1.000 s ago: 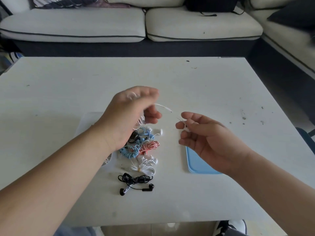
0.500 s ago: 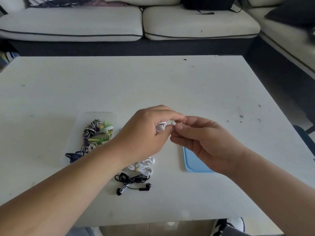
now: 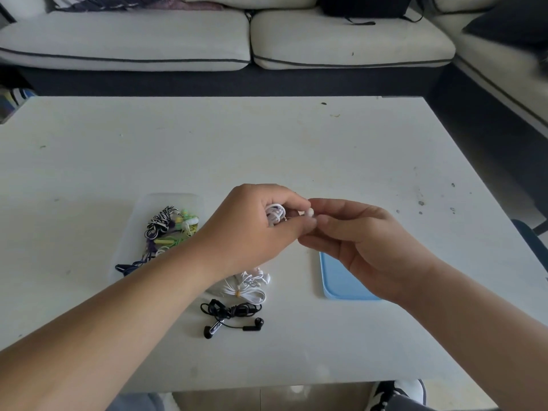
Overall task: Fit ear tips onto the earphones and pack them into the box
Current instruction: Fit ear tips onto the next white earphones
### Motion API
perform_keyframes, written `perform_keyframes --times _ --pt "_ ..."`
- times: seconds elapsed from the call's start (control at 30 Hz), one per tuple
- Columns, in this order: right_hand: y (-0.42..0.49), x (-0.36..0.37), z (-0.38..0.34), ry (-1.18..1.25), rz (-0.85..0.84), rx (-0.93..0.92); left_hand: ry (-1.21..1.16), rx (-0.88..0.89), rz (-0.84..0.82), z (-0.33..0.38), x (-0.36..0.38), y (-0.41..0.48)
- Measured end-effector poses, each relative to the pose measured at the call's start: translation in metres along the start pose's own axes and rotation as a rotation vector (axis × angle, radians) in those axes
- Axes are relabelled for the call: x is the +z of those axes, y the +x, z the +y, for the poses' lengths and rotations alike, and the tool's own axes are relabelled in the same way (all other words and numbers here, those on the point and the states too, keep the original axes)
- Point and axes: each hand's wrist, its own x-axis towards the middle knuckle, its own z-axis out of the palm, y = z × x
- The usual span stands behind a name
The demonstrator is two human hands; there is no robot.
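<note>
- Several coiled earphones (image 3: pixel 169 226), striped, green and dark blue, lie in a clear plastic box (image 3: pixel 133 229) at the left of the white bench (image 3: pixel 296 149).
- We see the left hand (image 3: pixel 255 223) raised above the bench, fingers curled round a coil of white earphones (image 3: pixel 274 213), grasping it.
- Below that forearm a tied white earphone bundle (image 3: pixel 249 287) rests on the bench, with a pair of black earphones (image 3: pixel 231 317) just nearer us.
- Between both hands' fingertips sits a small white piece (image 3: pixel 310 212); we cannot tell whether it is earbud or ear tip.
- The right hand (image 3: pixel 364 238) meets the left, its thumb and fingertips pinching that piece.
- A shallow blue tray (image 3: pixel 338 280) lies on the bench, partly hidden under the right hand.
</note>
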Motion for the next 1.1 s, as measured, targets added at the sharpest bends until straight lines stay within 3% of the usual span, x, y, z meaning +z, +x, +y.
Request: perform_keyframes --times 0.2,0.4,0.67,0.9,1.1 --pt "-0.004 0.006 -0.001 -0.098 0.133 -0.1 -0.16 -0.16 0.06 0.003 0.002 0.001" --pt "-0.006 0.009 -0.004 -0.138 0.183 -0.114 -0.17 -0.141 0.112 0.004 0.0 0.003" --pt "-0.008 0.0 -0.005 -0.192 0.207 -0.087 -0.102 -0.122 0.025 0.005 0.01 0.001" --pt "-0.019 -0.011 -0.006 -0.169 0.258 -0.091 -0.191 -0.164 0.083 0.012 0.021 0.004" --pt "-0.031 -0.023 -0.007 -0.253 0.316 -0.133 -0.295 -0.211 -0.002 0.023 0.045 0.001"
